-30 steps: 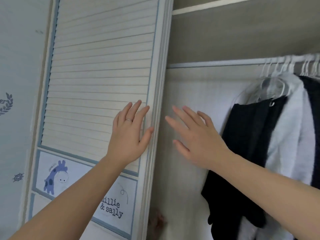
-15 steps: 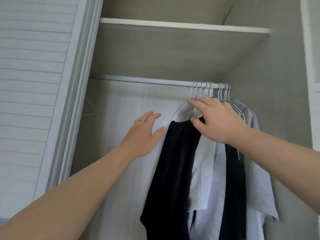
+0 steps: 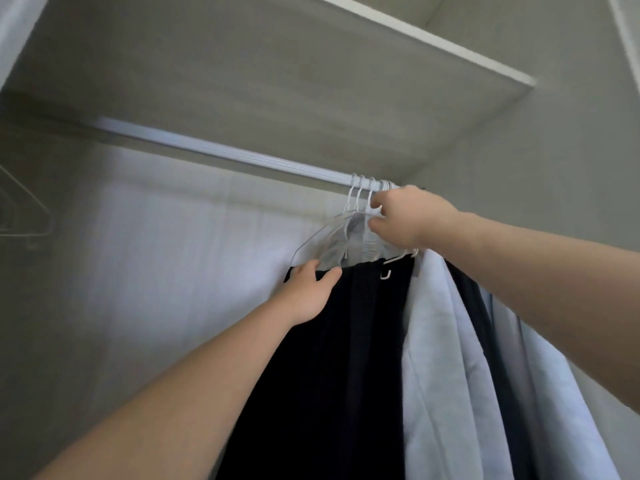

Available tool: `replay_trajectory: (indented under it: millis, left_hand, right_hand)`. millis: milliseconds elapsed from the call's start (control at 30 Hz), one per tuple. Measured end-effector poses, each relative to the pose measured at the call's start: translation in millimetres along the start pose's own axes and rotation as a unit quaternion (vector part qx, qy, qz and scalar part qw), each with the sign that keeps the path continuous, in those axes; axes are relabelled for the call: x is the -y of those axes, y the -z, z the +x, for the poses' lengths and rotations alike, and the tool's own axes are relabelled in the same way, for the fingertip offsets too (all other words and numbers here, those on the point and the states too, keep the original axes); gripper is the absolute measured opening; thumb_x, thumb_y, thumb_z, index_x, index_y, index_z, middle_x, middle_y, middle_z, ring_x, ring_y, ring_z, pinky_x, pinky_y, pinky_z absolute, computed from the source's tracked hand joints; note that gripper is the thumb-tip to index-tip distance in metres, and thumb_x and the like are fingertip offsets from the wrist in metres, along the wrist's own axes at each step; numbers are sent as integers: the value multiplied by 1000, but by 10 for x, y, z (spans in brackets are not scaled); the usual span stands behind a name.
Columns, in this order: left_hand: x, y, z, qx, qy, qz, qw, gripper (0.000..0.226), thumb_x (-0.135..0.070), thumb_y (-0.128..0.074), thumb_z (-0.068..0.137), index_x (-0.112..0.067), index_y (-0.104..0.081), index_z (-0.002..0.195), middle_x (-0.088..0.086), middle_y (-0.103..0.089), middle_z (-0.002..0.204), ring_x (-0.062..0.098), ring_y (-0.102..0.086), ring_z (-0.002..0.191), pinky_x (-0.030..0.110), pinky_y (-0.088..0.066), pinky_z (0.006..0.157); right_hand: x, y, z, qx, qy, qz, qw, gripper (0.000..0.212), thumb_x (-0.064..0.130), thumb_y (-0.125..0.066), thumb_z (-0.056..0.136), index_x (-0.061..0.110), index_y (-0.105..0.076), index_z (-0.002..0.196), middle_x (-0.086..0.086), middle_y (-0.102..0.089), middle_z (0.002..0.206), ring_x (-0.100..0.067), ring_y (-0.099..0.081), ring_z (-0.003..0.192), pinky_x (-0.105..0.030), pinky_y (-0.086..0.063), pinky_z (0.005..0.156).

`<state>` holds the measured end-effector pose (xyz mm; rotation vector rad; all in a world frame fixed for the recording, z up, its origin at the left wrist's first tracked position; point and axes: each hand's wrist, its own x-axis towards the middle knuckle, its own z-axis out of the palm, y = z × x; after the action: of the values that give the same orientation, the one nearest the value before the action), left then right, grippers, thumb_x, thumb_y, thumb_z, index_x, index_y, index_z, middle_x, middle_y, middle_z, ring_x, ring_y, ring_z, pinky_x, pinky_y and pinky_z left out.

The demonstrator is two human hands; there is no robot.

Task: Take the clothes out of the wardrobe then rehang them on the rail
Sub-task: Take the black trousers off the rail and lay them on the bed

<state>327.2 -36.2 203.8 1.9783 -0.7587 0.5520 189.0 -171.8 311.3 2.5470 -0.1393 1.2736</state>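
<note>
Inside the wardrobe a white rail (image 3: pixel 221 152) runs from upper left to the right wall. Several white wire hangers (image 3: pixel 362 192) bunch at its right end, carrying a black garment (image 3: pixel 339 358) in front and pale blue shirts (image 3: pixel 446 358) beside it. My right hand (image 3: pixel 407 218) is up at the hanger necks just under the rail, its fingers curled round them. My left hand (image 3: pixel 308 292) grips the top left edge of the black garment, thumb across the front of the cloth.
A shelf (image 3: pixel 415 32) sits just above the rail. The wardrobe's right side wall (image 3: pixel 554 161) is close behind the clothes. An empty hanger (image 3: pixel 24 209) hangs faintly at the far left. The back panel (image 3: pixel 173 254) left of the clothes is bare.
My view has tilted up and moved closer. The left hand went from open in the air to gripping the black garment's top. The right hand rose from the shirt's shoulder to the hanger necks.
</note>
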Motion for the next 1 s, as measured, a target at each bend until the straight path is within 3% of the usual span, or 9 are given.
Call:
replay_trajectory:
  millis: [100,200,300,400,500,600,800,1000]
  left_hand:
    - [105,-73,232,7,11,-52,999,89,-81,-32,80,-31,-26,154,-4,-25,161,23,-34,143,47,-29,117]
    - [208,-172,393,10,11,-70,997,101,-89,-26,69,-32,-32,152,-4,-29,159,24,-37,141,47,-31,116]
    - [299,-283,523,13,14,-75,997,92,-83,-28,79,-31,-28,154,0,-25,161,28,-33,143,49,-29,116]
    - [340,-344,595,13,20,-77,997,83,-77,-30,88,-30,-21,156,4,-18,164,32,-27,146,50,-25,118]
    - [365,-360,607,14,19,-74,997,79,-74,-30,91,-32,-16,156,2,-11,165,33,-23,148,50,-23,118]
    - [396,-358,612,2,22,-47,999,78,-74,-28,92,-33,-13,157,0,-4,166,36,-19,148,51,-20,119]
    - [368,-310,595,-32,32,-51,998,76,-70,-29,95,-30,-13,157,-2,2,166,38,-8,149,52,-16,120]
    - [274,-136,630,-124,-3,-49,991,73,-66,-30,97,-30,-12,157,-3,5,166,30,-2,151,53,-16,119]
  right_hand:
    - [74,-143,259,9,-14,-70,997,35,32,-46,93,16,-59,121,-10,-61,120,-32,-56,105,-39,-49,85]
    - [143,-234,445,-14,-24,-123,992,21,17,-48,92,11,-59,109,-13,-59,113,-32,-52,91,-36,-44,75]
    - [234,-282,589,-29,-37,-136,990,24,5,-47,91,7,-57,114,-11,-50,99,-35,-57,93,-38,-44,72]
    - [260,-339,710,-31,-46,-154,987,30,-1,-49,88,5,-56,117,-12,-50,99,-38,-60,95,-38,-43,70]
    - [260,-378,788,-38,-49,-155,986,22,0,-49,88,8,-56,107,-6,-44,84,-35,-53,79,-37,-41,68]
    - [314,-394,845,-51,-52,-117,991,7,8,-51,91,9,-53,98,-8,-45,87,-34,-51,76,-36,-42,67]
    - [397,-339,955,-85,-60,-24,994,22,17,-52,94,4,-60,110,-11,-44,90,-36,-49,76,-35,-42,69]
    - [357,-189,1013,-121,-43,30,991,21,22,-52,96,4,-62,92,-18,-52,90,-38,-51,77,-33,-43,70]
